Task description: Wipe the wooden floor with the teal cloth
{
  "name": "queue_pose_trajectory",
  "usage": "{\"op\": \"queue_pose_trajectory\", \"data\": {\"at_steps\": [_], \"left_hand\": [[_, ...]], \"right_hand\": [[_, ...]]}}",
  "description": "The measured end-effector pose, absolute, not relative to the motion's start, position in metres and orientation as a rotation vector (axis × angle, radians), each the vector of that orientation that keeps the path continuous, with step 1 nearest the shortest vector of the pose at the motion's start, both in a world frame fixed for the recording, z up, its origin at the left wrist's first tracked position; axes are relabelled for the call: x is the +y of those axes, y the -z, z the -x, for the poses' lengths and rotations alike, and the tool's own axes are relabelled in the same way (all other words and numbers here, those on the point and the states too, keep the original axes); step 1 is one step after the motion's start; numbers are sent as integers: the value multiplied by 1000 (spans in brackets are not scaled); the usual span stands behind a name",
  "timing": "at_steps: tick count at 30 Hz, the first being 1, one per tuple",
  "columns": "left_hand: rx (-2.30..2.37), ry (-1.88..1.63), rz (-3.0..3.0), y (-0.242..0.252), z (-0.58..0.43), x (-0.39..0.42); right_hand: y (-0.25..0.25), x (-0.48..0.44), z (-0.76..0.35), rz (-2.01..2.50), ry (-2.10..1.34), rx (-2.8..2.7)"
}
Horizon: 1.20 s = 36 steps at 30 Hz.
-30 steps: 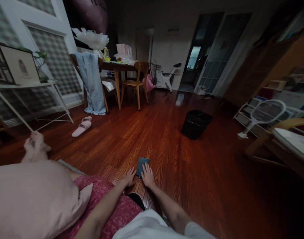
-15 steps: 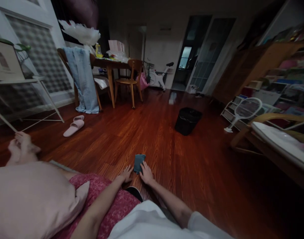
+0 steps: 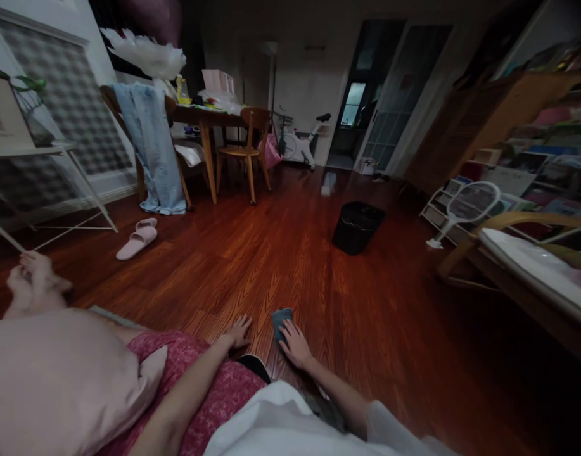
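A folded blue-grey cloth (image 3: 280,323) lies on the dark red wooden floor (image 3: 252,253). My right hand (image 3: 294,342) rests flat over the cloth's right part, fingers stretched out and covering some of it. To the left, my left hand (image 3: 237,331) is spread on the bare floorboards with nothing in it, apart from the cloth. Between my hands and my body, the edge of a dark rounded thing with a pale rim (image 3: 255,364) shows; I cannot tell what it is.
A black bin (image 3: 358,227) stands ahead to the right. Pink slippers (image 3: 137,240) lie at left near a white-legged table. A pillow (image 3: 62,380) covers my lap's left side. A wooden chair (image 3: 245,152), an exercise bike (image 3: 300,142) and a white racket (image 3: 473,202) are farther off.
My right hand has slid the cloth to the right and slightly toward me. The gap between my hands has widened. My left hand stays nearly in place on the floor.
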<state>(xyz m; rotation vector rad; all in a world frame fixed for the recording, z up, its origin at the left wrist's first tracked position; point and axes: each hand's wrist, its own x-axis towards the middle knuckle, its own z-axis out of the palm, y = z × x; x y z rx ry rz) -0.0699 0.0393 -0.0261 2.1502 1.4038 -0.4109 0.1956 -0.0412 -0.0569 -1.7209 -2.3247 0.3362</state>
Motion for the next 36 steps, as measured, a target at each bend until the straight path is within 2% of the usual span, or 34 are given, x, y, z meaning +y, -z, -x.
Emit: {"op": "queue_pose_trajectory", "data": {"at_steps": [5, 8, 14, 22, 31, 36], "left_hand": [[1402, 451, -2168, 21, 71, 36], [1407, 487, -2198, 15, 69, 32], [1328, 483, -2327, 1, 53, 23], [1130, 472, -2427, -1, 30, 12], [1175, 606, -2369, -8, -18, 5], [1238, 618, -2284, 10, -69, 8]], "right_hand": [[80, -108, -267, 1964, -63, -2064], [86, -118, -285, 2061, 45, -1978], [84, -74, -276, 2084, 80, -2007], [89, -39, -299, 1875, -30, -2172], [93, -51, -436, 2487, 54, -1652], [88, -30, -442, 2735, 26, -1347]]}}
